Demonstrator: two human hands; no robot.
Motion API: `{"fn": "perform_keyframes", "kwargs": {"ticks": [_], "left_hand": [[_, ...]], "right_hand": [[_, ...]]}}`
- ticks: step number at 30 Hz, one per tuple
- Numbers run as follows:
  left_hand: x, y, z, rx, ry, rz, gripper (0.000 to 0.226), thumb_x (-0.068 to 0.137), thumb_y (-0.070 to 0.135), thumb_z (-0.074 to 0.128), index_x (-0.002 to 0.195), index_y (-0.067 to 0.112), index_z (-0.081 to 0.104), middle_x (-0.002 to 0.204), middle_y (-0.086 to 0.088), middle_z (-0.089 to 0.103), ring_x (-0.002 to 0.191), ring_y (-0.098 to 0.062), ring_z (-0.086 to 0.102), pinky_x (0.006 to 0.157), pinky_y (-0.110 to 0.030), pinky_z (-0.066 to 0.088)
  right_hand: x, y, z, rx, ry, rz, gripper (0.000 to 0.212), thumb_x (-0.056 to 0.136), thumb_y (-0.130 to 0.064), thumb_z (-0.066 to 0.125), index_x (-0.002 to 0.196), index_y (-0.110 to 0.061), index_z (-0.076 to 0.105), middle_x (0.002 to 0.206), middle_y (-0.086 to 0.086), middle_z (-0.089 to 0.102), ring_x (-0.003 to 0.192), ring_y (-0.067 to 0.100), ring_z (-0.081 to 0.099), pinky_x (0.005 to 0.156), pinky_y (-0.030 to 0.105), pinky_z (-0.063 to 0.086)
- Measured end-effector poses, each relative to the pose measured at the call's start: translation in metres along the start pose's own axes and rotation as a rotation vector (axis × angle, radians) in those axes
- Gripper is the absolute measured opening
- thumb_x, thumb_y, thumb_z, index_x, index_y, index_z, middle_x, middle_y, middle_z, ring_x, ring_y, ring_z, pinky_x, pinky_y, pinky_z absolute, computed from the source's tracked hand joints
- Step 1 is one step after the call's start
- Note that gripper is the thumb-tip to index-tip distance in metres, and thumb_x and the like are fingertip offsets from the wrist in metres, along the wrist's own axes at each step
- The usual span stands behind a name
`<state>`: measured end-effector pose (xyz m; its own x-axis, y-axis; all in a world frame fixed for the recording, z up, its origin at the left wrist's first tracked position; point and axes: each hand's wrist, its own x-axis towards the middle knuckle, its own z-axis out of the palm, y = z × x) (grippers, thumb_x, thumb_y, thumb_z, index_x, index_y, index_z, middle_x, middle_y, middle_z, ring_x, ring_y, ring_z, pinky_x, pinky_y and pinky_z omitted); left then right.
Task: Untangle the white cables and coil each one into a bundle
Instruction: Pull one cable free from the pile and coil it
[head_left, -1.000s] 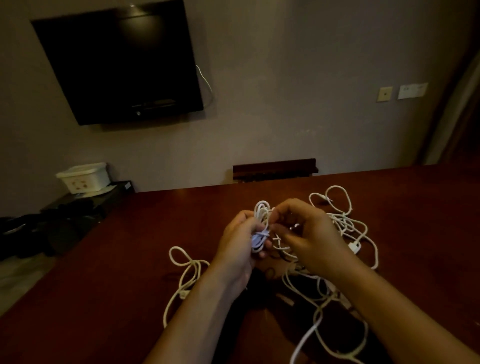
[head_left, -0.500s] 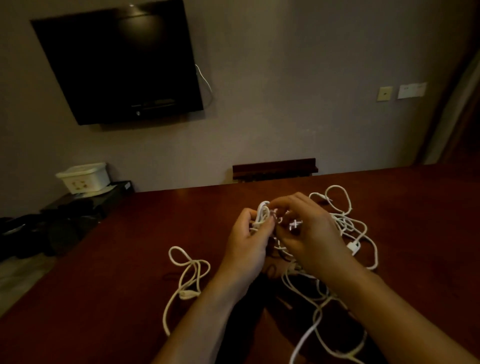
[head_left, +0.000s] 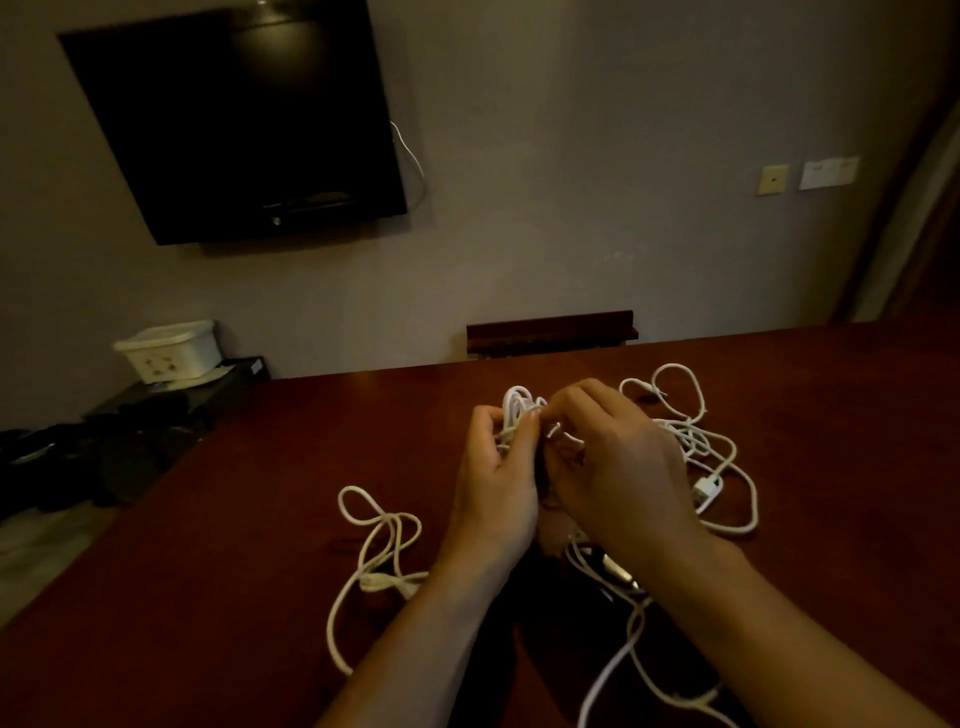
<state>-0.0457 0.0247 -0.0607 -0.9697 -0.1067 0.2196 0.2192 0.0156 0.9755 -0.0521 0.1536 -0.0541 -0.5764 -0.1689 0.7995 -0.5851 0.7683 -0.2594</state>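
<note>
Both hands (head_left: 550, 467) hold the coiled cable bundle (head_left: 517, 410) upright.

Two bare forearms reach in from the bottom edge, ending in the left hand (head_left: 493, 488) and right hand (head_left: 618, 467). No sleeves, gloves, rings or watch show; the wrists are uncovered.

White cables (head_left: 719, 457) look smooth, rubbery plastic. Table (head_left: 249, 545) is polished reddish wood, faint sheen. Far-left tub (head_left: 169, 351): matt white plastic.

Dim, perhaps soft (edges bowed)
</note>
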Motion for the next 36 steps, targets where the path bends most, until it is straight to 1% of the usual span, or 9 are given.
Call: {"fn": "perform_keyframes", "kwargs": {"ticks": [6,12,15,17,22,26,29,33,36], "left_hand": [[0.004,0.003,-0.003,-0.113,0.098,0.004,0.016,0.1,0.033,0.07,0.111,0.024,0.061,0.094,-0.006,0.076,0.071,-0.008,0.069,0.061,-0.021,0.056],[0.007,0.001,-0.011,-0.126,0.046,0.038,0.011,0.099,0.025,0.072,0.108,0.025,0.079,0.096,-0.002,0.079,0.088,-0.017,0.075,0.076,-0.032,0.062],[0.012,-0.001,-0.02,-0.031,-0.081,0.058,0.014,0.095,0.012,0.076,0.107,0.019,0.08,0.096,0.0,0.079,0.086,-0.012,0.074,0.07,-0.025,0.059],[0.013,-0.003,-0.022,0.106,-0.193,0.071,0.032,0.09,0.003,0.079,0.113,0.025,0.074,0.107,0.003,0.078,0.099,-0.013,0.075,0.078,-0.033,0.064],[0.003,-0.006,-0.018,0.175,-0.216,0.112,0.051,0.082,0.002,0.086,0.118,0.028,0.061,0.11,0.009,0.073,0.101,-0.011,0.074,0.082,-0.029,0.063],[0.008,-0.006,-0.025,0.317,-0.072,0.22,0.031,0.085,0.016,0.087,0.102,0.034,0.068,0.098,0.012,0.074,0.093,-0.005,0.071,0.075,-0.02,0.056],[0.008,0.005,-0.032,0.332,-0.095,0.164,0.031,0.085,0.014,0.087,0.099,0.031,0.066,0.097,0.007,0.074,0.091,-0.012,0.072,0.076,-0.031,0.058],[-0.005,0.035,-0.04,0.33,-0.16,0.141,0.036,0.083,0.016,0.088,0.105,0.031,0.064,0.109,0.003,0.073,0.094,-0.02,0.075,0.079,-0.036,0.063],[-0.019,0.052,-0.046,0.301,-0.171,0.132,0.014,0.096,0.021,0.077,0.105,0.026,0.068,0.107,-0.004,0.075,0.095,-0.026,0.075,0.074,-0.032,0.06]], "right_hand": [[0.001,-0.003,-0.006,0.039,-0.094,0.028,0.023,0.085,-0.034,0.079,0.098,-0.027,0.063,0.094,-0.011,0.063,0.081,0.007,0.061,0.064,0.029,0.058],[0.003,0.002,-0.006,0.353,-0.247,0.305,0.018,0.087,-0.045,0.067,0.101,-0.035,0.061,0.097,-0.015,0.064,0.084,0.004,0.067,0.07,0.028,0.062],[0.009,0.007,-0.011,0.828,-0.274,0.592,0.042,0.095,-0.041,0.069,0.134,-0.038,0.052,0.124,-0.01,0.062,0.101,0.005,0.07,0.077,0.03,0.063],[0.01,0.009,-0.012,0.953,-0.39,0.626,0.054,0.097,-0.035,0.069,0.146,-0.041,0.046,0.131,-0.01,0.059,0.105,0.012,0.072,0.074,0.028,0.064],[0.006,0.018,-0.002,0.727,-0.202,0.638,0.012,0.099,-0.029,0.068,0.109,-0.027,0.075,0.102,-0.006,0.076,0.092,0.006,0.074,0.068,0.021,0.059],[0.011,0.013,-0.014,0.781,-0.394,0.631,0.023,0.108,-0.031,0.054,0.111,-0.021,0.075,0.101,0.002,0.076,0.093,0.019,0.073,0.073,0.032,0.059],[0.018,0.004,-0.027,0.789,-0.533,0.622,0.018,0.103,-0.015,0.064,0.118,-0.021,0.07,0.108,0.008,0.071,0.089,0.021,0.07,0.073,0.033,0.06],[0.021,-0.009,-0.045,0.826,-0.474,0.681,0.019,0.097,-0.005,0.07,0.113,-0.016,0.068,0.11,0.016,0.07,0.089,0.023,0.072,0.077,0.036,0.062],[0.016,-0.017,-0.061,0.857,-0.482,0.707,0.019,0.095,-0.009,0.073,0.112,-0.017,0.07,0.112,0.015,0.07,0.098,0.029,0.074,0.08,0.041,0.065]]}}
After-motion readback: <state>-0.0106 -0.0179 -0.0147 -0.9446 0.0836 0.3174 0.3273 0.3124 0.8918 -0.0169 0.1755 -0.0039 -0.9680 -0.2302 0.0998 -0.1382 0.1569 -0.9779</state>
